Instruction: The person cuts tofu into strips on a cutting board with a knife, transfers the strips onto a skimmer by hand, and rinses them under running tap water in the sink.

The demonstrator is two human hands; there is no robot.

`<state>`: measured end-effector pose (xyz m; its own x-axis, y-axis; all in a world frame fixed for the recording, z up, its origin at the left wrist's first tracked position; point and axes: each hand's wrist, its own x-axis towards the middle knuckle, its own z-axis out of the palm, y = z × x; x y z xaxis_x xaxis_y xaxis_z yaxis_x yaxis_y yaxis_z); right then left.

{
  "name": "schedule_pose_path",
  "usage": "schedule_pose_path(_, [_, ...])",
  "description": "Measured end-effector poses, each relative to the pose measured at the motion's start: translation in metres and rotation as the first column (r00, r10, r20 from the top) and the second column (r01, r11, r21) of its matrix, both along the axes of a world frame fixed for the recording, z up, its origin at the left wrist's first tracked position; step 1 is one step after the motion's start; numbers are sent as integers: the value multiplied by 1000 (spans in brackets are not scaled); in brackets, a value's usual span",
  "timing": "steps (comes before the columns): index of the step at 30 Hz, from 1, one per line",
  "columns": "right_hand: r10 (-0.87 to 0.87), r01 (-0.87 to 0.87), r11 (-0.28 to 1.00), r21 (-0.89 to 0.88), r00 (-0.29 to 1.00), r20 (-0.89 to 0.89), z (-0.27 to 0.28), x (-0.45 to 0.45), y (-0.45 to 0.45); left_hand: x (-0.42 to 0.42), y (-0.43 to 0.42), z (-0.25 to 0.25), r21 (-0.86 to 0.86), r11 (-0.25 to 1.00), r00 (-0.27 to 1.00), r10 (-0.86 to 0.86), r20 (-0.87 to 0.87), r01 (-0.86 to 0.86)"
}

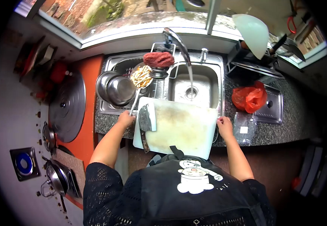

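Observation:
My left hand (125, 119) is closed around the long handle of a skimmer (134, 101), whose bowl holds pale and brown sliced pieces of food (141, 77). My right hand (225, 125) has its fingers curled by the right edge of a white cutting board (182, 124); whether it grips the board or something small I cannot make out. The board reaches from the sink's front over the counter edge toward my body. A cleaver (145, 119) lies on its left side, handle toward me. Water runs from the faucet (180, 43) into the sink basin (176, 90).
Metal bowls (121, 90) stand left of the skimmer. A dark red, rough-textured lump (158, 59) sits behind the board. To the right are a red plastic bag (250, 97), a metal lid (272, 105), a clear plastic package (244, 128) and a dish rack (242, 56).

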<state>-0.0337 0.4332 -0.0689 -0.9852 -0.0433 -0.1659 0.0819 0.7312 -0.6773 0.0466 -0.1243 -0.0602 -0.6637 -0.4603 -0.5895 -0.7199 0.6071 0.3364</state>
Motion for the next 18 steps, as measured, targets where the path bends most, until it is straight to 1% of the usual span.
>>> schedule_pose_path(1, [2, -2, 1000, 13, 1000, -12, -1, 1, 4, -4, 7, 9, 31, 999, 999, -21, 28, 21])
schedule_pose_path(3, [-5, 5, 999, -35, 1000, 8, 16, -2, -1, -4, 9, 9, 32, 999, 999, -22, 30, 21])
schedule_pose_path(4, [54, -55, 998, -3, 995, -87, 16, -5, 1, -3, 16, 19, -1, 999, 999, -34, -7, 34])
schedule_pose_path(5, [29, -33, 998, -50, 998, -63, 17, -7, 3, 0, 11, 6, -3, 1000, 1000, -30, -4, 30])
schedule_pose_path(7, [-35, 31, 996, -88, 999, -40, 23, -13, 1, -6, 42, 45, -121, 992, 999, -20, 37, 25])
schedule_pose_path(8, [-34, 28, 992, -122, 999, -42, 25, -17, -3, -8, 54, 44, -283, 951, 982, -160, -100, 126])
schedule_pose_path(9, [-31, 24, 988, -155, 999, -44, 26, -21, -9, -10, 66, 42, -448, 873, 927, -312, -208, 193])
schedule_pose_path(10, [-26, 17, 982, -189, 999, -45, 31, -27, -18, -13, 82, 46, -607, 763, 838, -467, -280, 223])
schedule_pose_path(11, [35, -40, 987, -153, 999, -36, 33, -37, -34, -29, 96, 48, -379, 889, 812, -412, -413, 258])
schedule_pose_path(12, [95, -97, 988, -119, 995, -28, 41, -51, -57, -48, 118, 54, -223, 937, 809, -346, -476, 270])
schedule_pose_path(13, [175, -180, 975, -127, 983, -52, 54, -65, -82, -65, 133, 44, -108, 949, 814, -310, -491, 296])
schedule_pose_path(14, [200, -211, 955, -208, 977, -75, 52, -83, -106, -84, 143, 31, -47, 952, 819, -284, -499, 302])
schedule_pose_path(15, [188, -189, 945, -268, 982, -31, 59, -101, -130, -101, 154, 25, 11, 964, 820, -219, -529, 264])
schedule_pose_path(16, [94, -62, 926, -372, 993, 68, 51, -120, -153, -119, 158, 7, 49, 978, 811, -138, -568, 201])
schedule_pose_path(17, [64, 62, 879, -474, 967, 246, 48, -141, -170, -134, 157, -9, 91, 986, 795, -58, -604, 140])
schedule_pose_path(18, [27, 179, 748, -639, 954, 299, 37, -155, -186, -140, 153, -11, 83, 993, 784, -12, -620, 81])
